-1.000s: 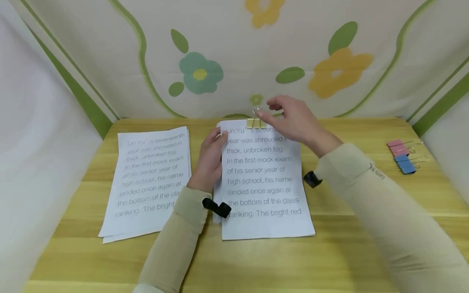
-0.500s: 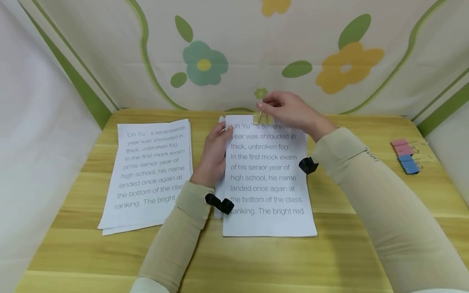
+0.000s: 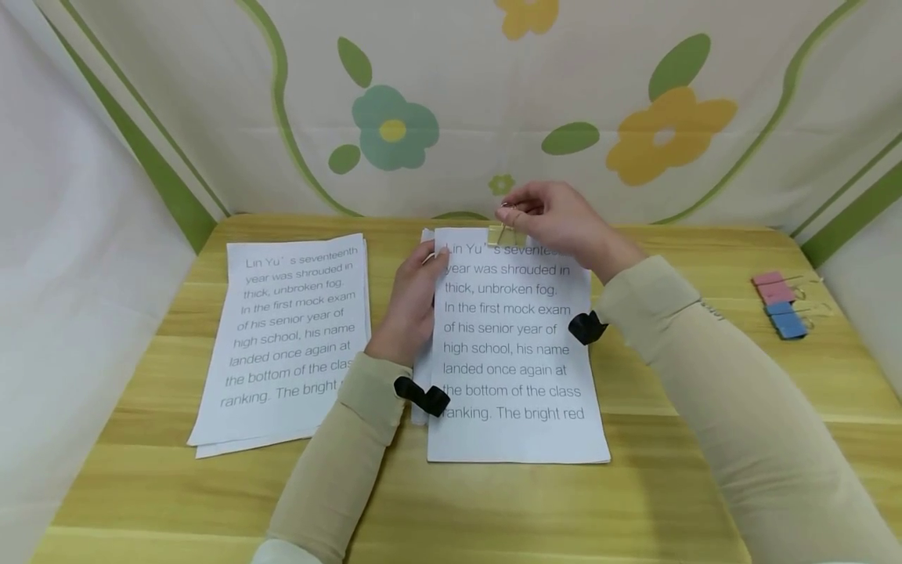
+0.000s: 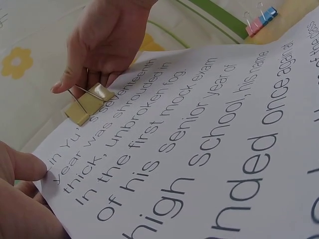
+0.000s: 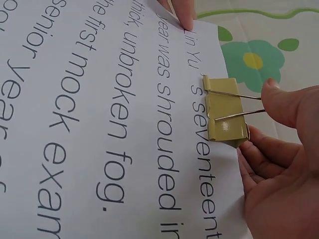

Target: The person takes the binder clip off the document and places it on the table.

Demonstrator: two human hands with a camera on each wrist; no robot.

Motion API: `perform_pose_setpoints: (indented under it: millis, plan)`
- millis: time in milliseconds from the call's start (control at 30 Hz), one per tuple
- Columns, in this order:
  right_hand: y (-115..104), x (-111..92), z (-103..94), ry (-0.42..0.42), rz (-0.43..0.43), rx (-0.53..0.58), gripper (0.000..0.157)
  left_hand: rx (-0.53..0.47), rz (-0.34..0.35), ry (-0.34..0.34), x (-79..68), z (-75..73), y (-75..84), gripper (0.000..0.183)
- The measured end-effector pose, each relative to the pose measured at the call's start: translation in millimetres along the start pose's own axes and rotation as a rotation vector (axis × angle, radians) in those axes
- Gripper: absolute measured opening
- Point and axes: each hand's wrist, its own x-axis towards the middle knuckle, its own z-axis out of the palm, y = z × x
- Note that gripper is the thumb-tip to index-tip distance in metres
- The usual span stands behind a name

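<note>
A yellow binder clip (image 5: 224, 107) sits over the top edge of a stack of printed sheets (image 3: 510, 337). My right hand (image 3: 560, 223) pinches the clip's wire handles between thumb and fingers; the right wrist view shows the thumb (image 5: 284, 102) on the front handle. At the stack's upper left edge, my left hand (image 3: 409, 301) grips the paper, its thumb (image 4: 27, 167) on the front face and fingers behind. The stack's top is raised toward me in the wrist views. More sheets (image 3: 421, 368) peek out along its left side, partly hidden by the left hand and wrist.
Another stack of printed sheets (image 3: 289, 337) lies at the left of the wooden table (image 3: 521, 509), slightly fanned. A pink binder clip (image 3: 773, 287) and a blue binder clip (image 3: 785, 319) lie side by side at the right. A flowered cloth (image 3: 479, 102) hangs behind the table.
My right thumb and fingers, spread around the yellow clip's handle a second ago, have closed on its handles. The left hand keeps its hold on the paper. The head view has shifted slightly.
</note>
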Motion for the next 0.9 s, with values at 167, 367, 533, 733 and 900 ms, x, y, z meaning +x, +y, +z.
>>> perform_pose_setpoints:
  millis: [167,367,533,733,900]
  plan:
    - [0.8,0.6,7.5,0.046,-0.013,-0.001,0.044,0.01,-0.008,0.004,-0.2,-3.4,0.7,0.032]
    - [0.5,3.3,15.0,0.097,-0.043,-0.032,0.043,0.025,-0.014,0.011,-0.9,-6.9,1.9,0.033]
    - [0.1,3.0,19.5,0.124,-0.058,-0.033,0.041,0.032,-0.033,0.014,-0.9,-7.3,1.8,0.032]
    - [-2.5,2.1,19.5,0.174,-0.069,-0.018,0.044,0.036,-0.042,0.009,-0.9,-7.7,1.2,0.032]
    - [-2.9,1.2,17.5,0.203,-0.076,-0.004,0.043,0.035,-0.041,-0.003,-2.0,-8.8,0.7,0.033]
